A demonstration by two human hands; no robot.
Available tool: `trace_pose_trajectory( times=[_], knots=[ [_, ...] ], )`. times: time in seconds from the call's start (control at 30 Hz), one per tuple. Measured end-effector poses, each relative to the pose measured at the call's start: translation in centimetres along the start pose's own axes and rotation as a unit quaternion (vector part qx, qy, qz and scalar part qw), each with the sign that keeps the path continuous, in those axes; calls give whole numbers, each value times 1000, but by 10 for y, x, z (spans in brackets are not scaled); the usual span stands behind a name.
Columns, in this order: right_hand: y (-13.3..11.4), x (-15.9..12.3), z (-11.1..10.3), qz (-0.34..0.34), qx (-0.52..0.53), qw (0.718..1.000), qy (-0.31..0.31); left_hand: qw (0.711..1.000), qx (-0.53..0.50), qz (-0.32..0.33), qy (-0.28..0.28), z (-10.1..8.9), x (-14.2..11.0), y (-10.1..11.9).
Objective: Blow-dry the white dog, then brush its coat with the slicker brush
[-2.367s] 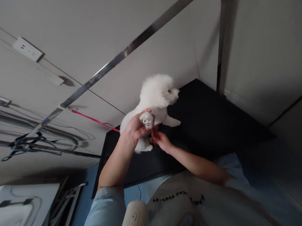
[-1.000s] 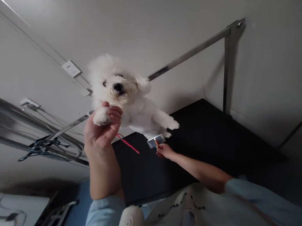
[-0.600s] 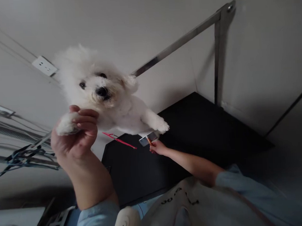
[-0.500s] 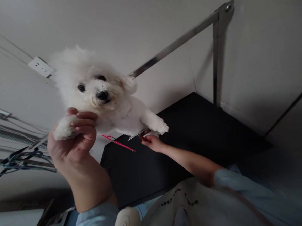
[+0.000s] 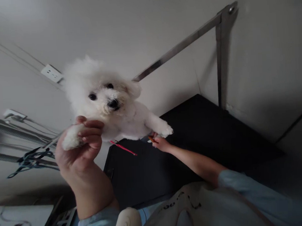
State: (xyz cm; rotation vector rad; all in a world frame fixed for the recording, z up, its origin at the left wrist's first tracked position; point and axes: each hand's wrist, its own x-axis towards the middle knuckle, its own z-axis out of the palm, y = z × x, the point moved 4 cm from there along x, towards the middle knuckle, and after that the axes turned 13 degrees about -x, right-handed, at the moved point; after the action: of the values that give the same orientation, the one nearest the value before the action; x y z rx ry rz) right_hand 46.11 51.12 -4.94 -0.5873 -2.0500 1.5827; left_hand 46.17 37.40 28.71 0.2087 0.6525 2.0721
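Observation:
A fluffy white dog [image 5: 133,119] is upright at the table's far side, its face toward me. My left hand [image 5: 83,153] is raised at the left, fingers wrapped round the dog's front paw [image 5: 72,137]. Low by the dog's belly and its other front leg, my right hand [image 5: 161,144] grips a comb [image 5: 151,139]. Only the comb's brownish handle end shows clearly; its metal teeth are hidden under the dog. The dog's hind legs are mostly out of sight.
A black table [image 5: 142,175] lies below, with a thin red strap [image 5: 125,148] near its left edge. A metal frame [image 5: 183,48] rises behind. Bundled cords [image 5: 33,161] hang at left, below a wall socket [image 5: 51,73]. A beige device [image 5: 127,223] sits near my chest.
The comb has turned or moved in under the dog, so its metal teeth no longer show. My left hand still holds the paw. The whole view has shifted slightly.

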Motion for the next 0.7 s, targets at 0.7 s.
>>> trace_pose_trajectory(
  times=[0.7],
  knots=[
    [-84, -31, -6, -1, 58, 996, -75, 999, 15, 12, 50, -47, -12, 12]
  ],
)
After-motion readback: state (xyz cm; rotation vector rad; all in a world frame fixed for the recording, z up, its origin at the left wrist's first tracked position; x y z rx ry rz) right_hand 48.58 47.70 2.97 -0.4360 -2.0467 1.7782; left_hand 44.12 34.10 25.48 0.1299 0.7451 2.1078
